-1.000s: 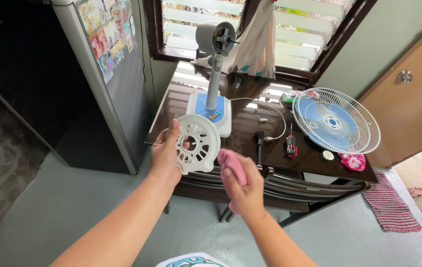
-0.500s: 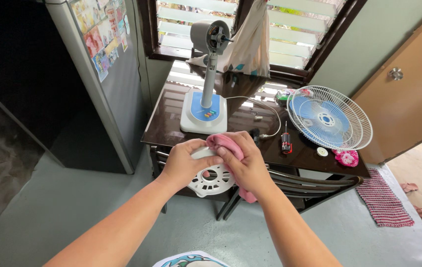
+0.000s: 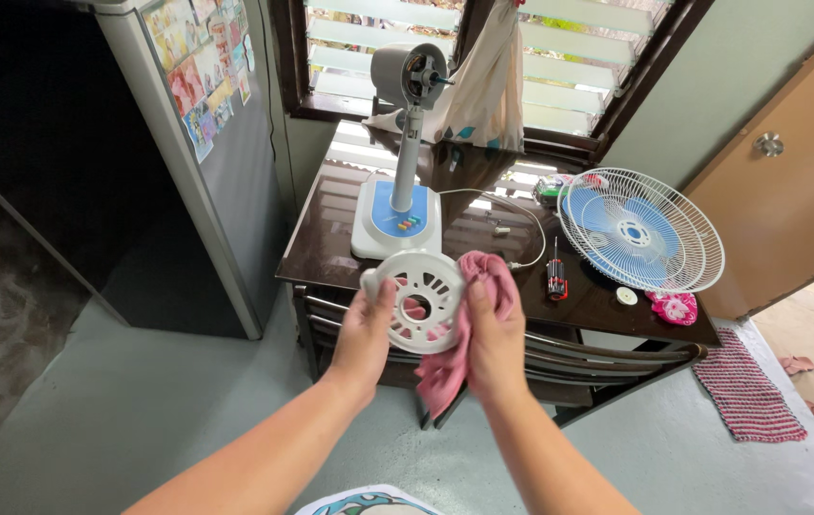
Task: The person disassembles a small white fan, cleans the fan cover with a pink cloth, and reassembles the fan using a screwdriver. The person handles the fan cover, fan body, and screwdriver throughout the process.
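You are standing in a home, most likely a kitchen or dining corner. A grey refrigerator (image 3: 206, 162) covered with picture magnets stands at your left. A louvred glass window (image 3: 483, 48) with a dark wooden frame is set in the pale green wall. A dark glossy table (image 3: 350, 238) sits below it, with a wooden door (image 3: 788, 181) and a striped floor mat (image 3: 748, 396) to your right.

Bright daylight comes in through the slatted glass window (image 3: 483, 43). It makes white shiny stripes on the dark glossy counter (image 3: 330, 238). The left side looks dark. Everything is sharp, but the edges bend a little.
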